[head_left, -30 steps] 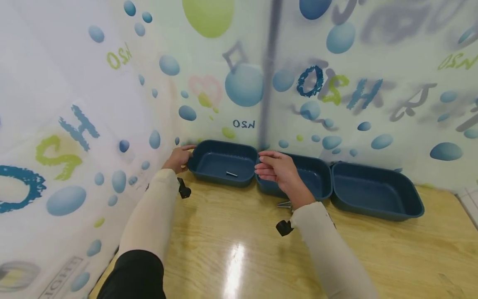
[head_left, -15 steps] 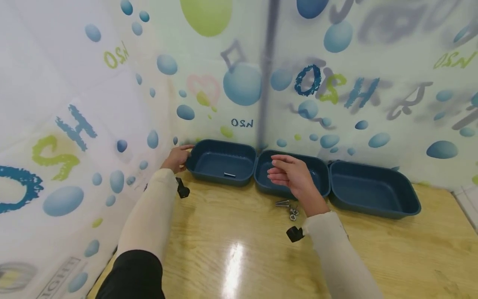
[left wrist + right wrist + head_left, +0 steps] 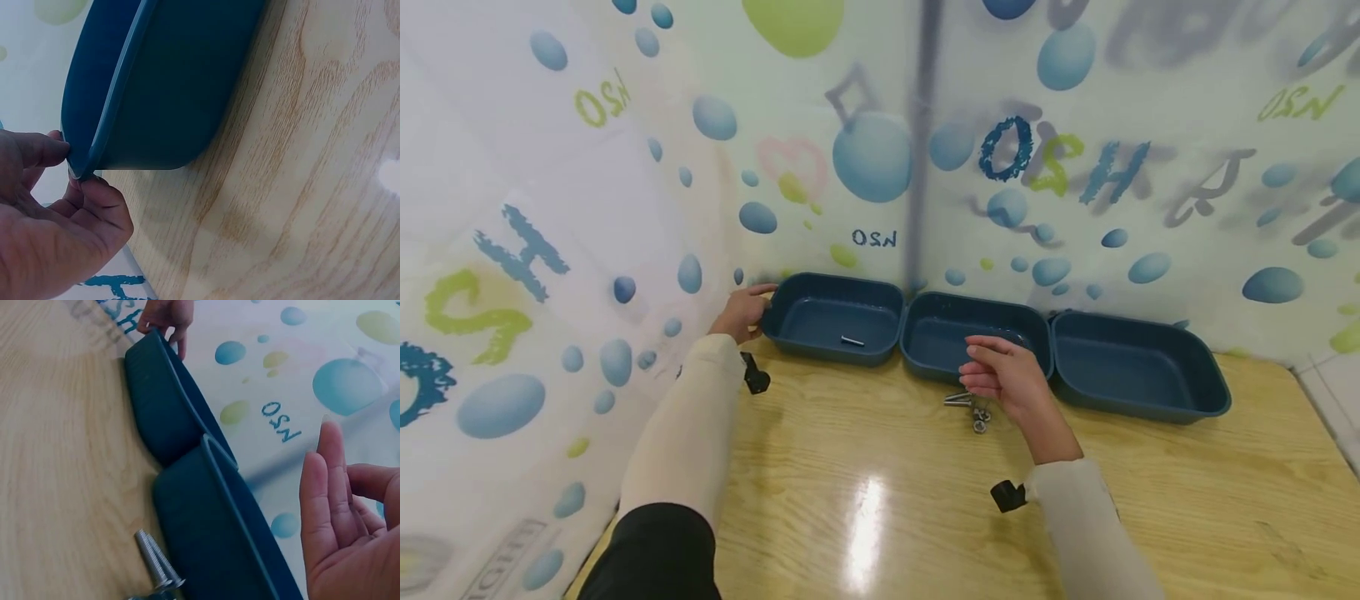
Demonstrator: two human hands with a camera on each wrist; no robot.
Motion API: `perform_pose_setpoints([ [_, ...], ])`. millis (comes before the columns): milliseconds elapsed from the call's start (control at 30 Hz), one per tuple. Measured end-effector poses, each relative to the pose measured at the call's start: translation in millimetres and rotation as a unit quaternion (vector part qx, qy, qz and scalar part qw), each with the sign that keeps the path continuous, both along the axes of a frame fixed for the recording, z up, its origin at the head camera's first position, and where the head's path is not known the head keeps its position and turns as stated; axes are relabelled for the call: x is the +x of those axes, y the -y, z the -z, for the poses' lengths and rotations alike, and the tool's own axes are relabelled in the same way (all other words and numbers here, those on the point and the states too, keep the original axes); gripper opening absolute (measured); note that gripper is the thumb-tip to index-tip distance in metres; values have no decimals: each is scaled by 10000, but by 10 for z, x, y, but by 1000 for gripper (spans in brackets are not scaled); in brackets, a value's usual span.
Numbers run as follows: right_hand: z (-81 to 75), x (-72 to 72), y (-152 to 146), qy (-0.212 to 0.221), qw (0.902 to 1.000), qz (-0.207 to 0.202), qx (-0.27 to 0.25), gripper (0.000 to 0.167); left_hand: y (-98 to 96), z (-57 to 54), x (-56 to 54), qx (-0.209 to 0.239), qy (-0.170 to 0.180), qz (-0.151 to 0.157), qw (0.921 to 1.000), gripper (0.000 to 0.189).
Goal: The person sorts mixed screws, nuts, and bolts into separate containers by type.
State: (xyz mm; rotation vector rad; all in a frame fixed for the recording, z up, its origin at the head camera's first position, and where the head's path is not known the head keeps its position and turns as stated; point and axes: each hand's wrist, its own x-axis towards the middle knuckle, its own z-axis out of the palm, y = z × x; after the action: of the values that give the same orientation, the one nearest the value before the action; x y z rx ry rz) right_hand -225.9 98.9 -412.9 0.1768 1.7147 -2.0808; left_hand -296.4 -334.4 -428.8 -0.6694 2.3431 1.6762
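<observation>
Three dark blue plastic bins stand in a row along the wall. My left hand (image 3: 741, 315) grips the left end of the left bin (image 3: 831, 354), thumb and curled fingers right at its rim in the left wrist view. A single bolt (image 3: 852, 341) lies on that bin's floor. My right hand (image 3: 1006, 375) is over the front of the middle bin (image 3: 925, 354), fingers loosely extended and holding nothing. Just in front of the middle bin, bolts (image 3: 957, 400) and nuts (image 3: 979, 425) lie in a small group on the table, partly beside my right hand.
The right bin (image 3: 1138, 367) stands next to the middle one. Behind the row rises a printed fabric wall (image 3: 865, 258), with another wall on the left. The pale wooden table (image 3: 805, 467) stretches in front of the bins.
My right hand has drawn back from the edge between the left and middle bins, rightward and nearer to me, uncovering the bolts and nuts. My left hand stays at the left bin's end.
</observation>
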Motion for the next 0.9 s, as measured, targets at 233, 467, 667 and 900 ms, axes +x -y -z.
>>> perform_pose_setpoints([
  [233, 207, 107, -77, 94, 9998, 7, 201, 44, 15, 43, -17, -34, -5, -53, 10000, 55],
  [467, 422, 258, -20, 142, 9985, 38, 534, 43, 24, 31, 0, -73, -21, -35, 10000, 56],
  [667, 565, 301, 8, 155, 9948, 181, 989, 38, 13, 24, 3, -58, 9, -76, 10000, 56],
  [900, 681, 308, 32, 165, 9925, 237, 1187, 35, -15, 19, -25, -53, -49, -1, 10000, 58],
])
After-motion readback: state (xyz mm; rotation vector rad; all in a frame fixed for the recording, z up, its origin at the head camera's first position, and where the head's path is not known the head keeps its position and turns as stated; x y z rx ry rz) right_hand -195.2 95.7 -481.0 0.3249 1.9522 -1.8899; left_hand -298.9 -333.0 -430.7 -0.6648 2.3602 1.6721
